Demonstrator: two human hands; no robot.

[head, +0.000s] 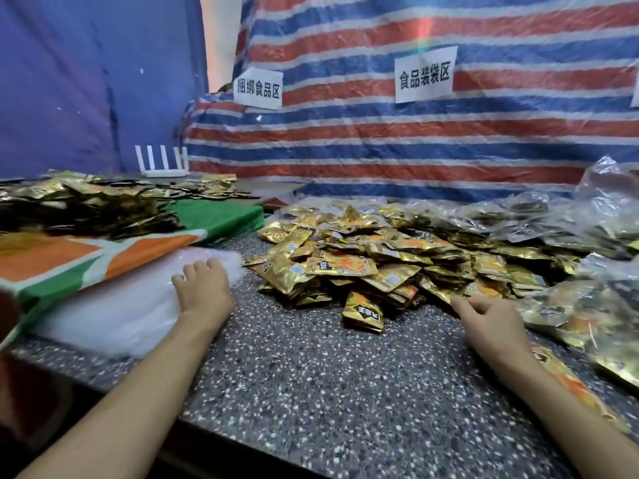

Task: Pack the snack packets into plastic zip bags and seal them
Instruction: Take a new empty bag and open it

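Head view: left hand (202, 288), fingers flat on slippery zip bags (114, 305); right hand (491, 323) loosely curled, empty; pinch light snack packets (363, 257) by an edge

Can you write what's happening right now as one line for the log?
left hand: rests on zip bag stack | right hand: loosely curled, at snack packet pile edge | filled bags: far right

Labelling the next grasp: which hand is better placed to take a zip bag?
Left. The left hand rests on the stack of clear zip bags; the right hand is over by the pile of gold snack packets.
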